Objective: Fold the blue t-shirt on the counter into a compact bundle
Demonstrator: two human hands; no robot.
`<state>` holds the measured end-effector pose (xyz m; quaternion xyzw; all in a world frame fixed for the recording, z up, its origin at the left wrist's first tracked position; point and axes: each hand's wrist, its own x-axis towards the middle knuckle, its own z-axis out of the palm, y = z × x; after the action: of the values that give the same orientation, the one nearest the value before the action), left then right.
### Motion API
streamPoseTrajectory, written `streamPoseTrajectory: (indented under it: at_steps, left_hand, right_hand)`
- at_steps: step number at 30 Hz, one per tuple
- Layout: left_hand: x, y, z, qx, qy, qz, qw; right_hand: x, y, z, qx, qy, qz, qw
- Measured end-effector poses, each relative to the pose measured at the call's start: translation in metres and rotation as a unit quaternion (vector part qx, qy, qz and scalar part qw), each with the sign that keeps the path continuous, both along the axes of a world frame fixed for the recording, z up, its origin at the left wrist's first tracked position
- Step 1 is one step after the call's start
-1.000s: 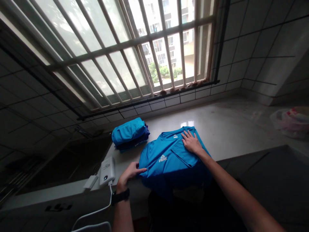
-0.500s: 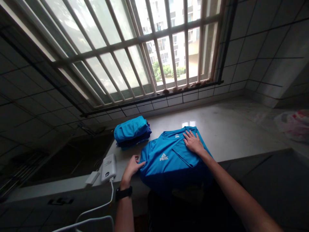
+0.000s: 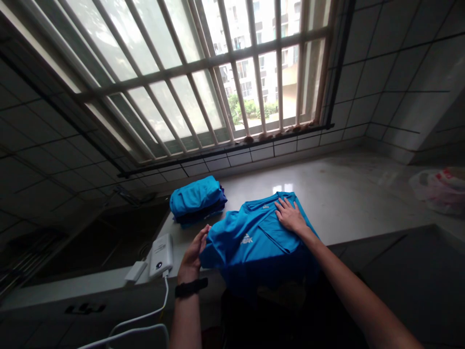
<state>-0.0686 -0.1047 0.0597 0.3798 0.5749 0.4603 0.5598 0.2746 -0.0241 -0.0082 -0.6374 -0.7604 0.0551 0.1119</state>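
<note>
A bright blue T-shirt (image 3: 254,242) with a white logo lies front-up on the pale countertop (image 3: 345,198), its lower part hanging over the front edge. My left hand (image 3: 194,252) grips the shirt's left side and has raised it off the counter, folding it inward. My right hand (image 3: 288,215) lies flat, fingers spread, on the shirt near the collar, holding it down. A black watch sits on my left wrist.
A stack of folded blue garments (image 3: 196,199) rests behind the shirt to the left. A white power bank (image 3: 161,250) with a white cable lies at the counter's front, beside a dark sink (image 3: 90,237). A plastic bag (image 3: 441,189) sits far right. Barred window behind.
My left hand has lifted the shirt's left side off the counter and is bringing it toward the middle. My right hand has stayed pressed near the collar.
</note>
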Motion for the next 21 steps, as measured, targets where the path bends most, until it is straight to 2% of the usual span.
streamPoseTrajectory:
  at_steps: [2,4,7,9,12,16,19,21]
  left_hand:
    - [0.003,0.001,-0.002,-0.015,0.039,-0.035,0.999]
    - [0.000,0.001,-0.003,-0.032,0.118,-0.057,0.991]
    - [-0.011,0.003,0.003,-0.010,0.231,-0.016,0.973]
    - [-0.018,0.007,0.012,0.016,0.265,0.006,0.964]
    - [-0.013,0.017,0.028,0.031,0.203,-0.006,0.979]
    - [0.034,0.029,0.043,0.075,0.004,-0.011,0.997]
    - [0.081,0.033,0.035,0.144,-0.104,-0.102,0.979]
    - [0.106,0.035,0.019,0.179,-0.066,-0.182,0.965]
  right_hand:
    - [0.000,0.000,0.000,-0.001,-0.001,-0.003,1.000]
    - [0.000,0.000,0.000,-0.005,-0.002,-0.003,1.000]
    - [0.000,0.000,0.001,-0.007,-0.002,-0.001,1.000]
    - [0.000,0.000,0.002,-0.004,-0.002,-0.002,1.000]
    - [0.000,0.000,0.001,-0.001,-0.003,-0.004,1.000]
    - [-0.001,0.000,0.001,0.004,0.003,-0.001,1.000]
    - [0.001,-0.001,0.002,0.005,-0.002,-0.001,1.000]
    - [0.003,-0.002,0.004,-0.002,-0.011,0.010,1.000]
